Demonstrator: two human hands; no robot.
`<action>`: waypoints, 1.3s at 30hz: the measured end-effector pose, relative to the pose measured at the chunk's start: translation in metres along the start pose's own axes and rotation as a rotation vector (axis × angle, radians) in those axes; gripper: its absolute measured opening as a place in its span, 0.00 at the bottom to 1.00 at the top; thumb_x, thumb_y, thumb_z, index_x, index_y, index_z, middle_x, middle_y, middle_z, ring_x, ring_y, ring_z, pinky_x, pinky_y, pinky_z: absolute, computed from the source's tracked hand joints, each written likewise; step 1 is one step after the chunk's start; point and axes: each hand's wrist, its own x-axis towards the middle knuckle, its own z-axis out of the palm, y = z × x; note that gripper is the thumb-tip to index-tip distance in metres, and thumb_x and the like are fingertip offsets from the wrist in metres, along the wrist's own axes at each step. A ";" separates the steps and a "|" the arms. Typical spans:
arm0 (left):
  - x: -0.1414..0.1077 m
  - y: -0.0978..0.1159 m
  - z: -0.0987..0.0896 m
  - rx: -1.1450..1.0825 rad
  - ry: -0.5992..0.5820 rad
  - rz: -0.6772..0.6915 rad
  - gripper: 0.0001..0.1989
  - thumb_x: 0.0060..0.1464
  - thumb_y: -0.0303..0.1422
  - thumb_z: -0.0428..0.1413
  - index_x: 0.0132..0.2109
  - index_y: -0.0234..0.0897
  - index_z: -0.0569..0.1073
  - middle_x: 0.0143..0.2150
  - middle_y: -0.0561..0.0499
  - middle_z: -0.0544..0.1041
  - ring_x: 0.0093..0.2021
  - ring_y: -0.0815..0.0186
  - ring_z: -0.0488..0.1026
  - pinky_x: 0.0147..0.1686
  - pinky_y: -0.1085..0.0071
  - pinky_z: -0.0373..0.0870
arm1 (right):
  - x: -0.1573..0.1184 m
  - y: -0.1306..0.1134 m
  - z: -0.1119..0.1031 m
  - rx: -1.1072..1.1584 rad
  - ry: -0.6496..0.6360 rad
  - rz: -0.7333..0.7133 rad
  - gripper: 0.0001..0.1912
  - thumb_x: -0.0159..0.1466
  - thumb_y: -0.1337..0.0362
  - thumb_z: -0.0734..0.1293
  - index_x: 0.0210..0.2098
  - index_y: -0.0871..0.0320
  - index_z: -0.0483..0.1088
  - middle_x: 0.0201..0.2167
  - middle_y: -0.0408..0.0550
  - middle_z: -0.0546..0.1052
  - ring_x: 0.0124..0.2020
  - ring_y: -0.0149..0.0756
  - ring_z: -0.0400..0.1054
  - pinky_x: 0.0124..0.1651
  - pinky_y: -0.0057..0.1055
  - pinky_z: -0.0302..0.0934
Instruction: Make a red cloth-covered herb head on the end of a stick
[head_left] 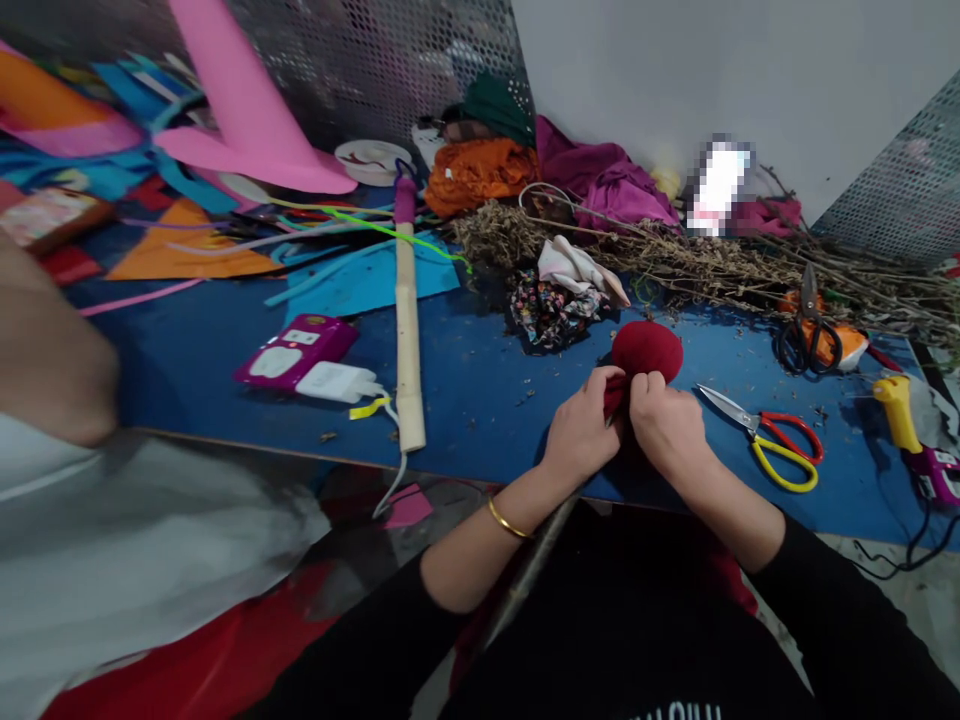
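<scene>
A round, dark red cloth bundle (648,350) is at the front of the blue table, just beyond my hands. My left hand (586,428) pinches the gathered red cloth below the ball. Right beside it, my right hand (666,420) has its fingers closed on the same cloth. Below my left hand a long thin stick (534,565) slants down toward my lap; whether its upper end reaches into the cloth is hidden. Scissors with one red and one yellow handle (780,450) lie partly open to the right of my right hand.
Dried stems (675,255) and crumpled fabrics (607,180) line the back. A pale stick (407,340) and purple box (300,352) lie left. Black scissors (808,335) and a yellow glue gun (898,412) are right. Another person's arm (52,350) is at far left.
</scene>
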 end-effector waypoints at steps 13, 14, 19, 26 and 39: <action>0.007 -0.006 0.009 -0.058 -0.031 -0.154 0.20 0.51 0.26 0.54 0.53 0.37 0.69 0.46 0.43 0.79 0.46 0.55 0.77 0.47 0.62 0.71 | -0.005 -0.010 0.017 0.059 0.020 0.164 0.12 0.69 0.71 0.51 0.36 0.61 0.64 0.28 0.52 0.74 0.26 0.39 0.74 0.26 0.30 0.62; 0.007 -0.009 0.009 -0.095 -0.028 -0.148 0.20 0.51 0.26 0.54 0.52 0.37 0.69 0.47 0.44 0.79 0.47 0.56 0.77 0.48 0.62 0.71 | -0.004 -0.011 0.015 0.064 0.011 0.172 0.12 0.69 0.71 0.51 0.36 0.61 0.64 0.29 0.53 0.75 0.26 0.39 0.74 0.26 0.30 0.62; 0.007 -0.017 0.015 -0.233 -0.003 -0.088 0.22 0.49 0.22 0.53 0.53 0.36 0.69 0.49 0.44 0.78 0.50 0.57 0.75 0.52 0.62 0.69 | 0.003 -0.004 0.006 0.122 -0.101 0.114 0.10 0.67 0.72 0.53 0.39 0.62 0.65 0.31 0.55 0.77 0.29 0.41 0.75 0.26 0.29 0.58; 0.004 -0.023 0.022 -0.337 0.036 -0.048 0.22 0.47 0.22 0.52 0.51 0.36 0.70 0.47 0.45 0.79 0.49 0.59 0.75 0.54 0.63 0.69 | 0.018 0.034 0.003 0.349 -0.192 -0.212 0.13 0.67 0.64 0.56 0.35 0.60 0.70 0.29 0.52 0.78 0.28 0.35 0.69 0.28 0.29 0.48; 0.006 -0.025 0.020 -0.670 0.033 -0.127 0.21 0.44 0.25 0.53 0.48 0.30 0.74 0.43 0.45 0.80 0.44 0.61 0.76 0.47 0.68 0.72 | 0.028 0.041 0.022 1.139 -0.128 -0.296 0.18 0.67 0.58 0.56 0.21 0.56 0.53 0.18 0.36 0.58 0.21 0.25 0.51 0.27 0.25 0.45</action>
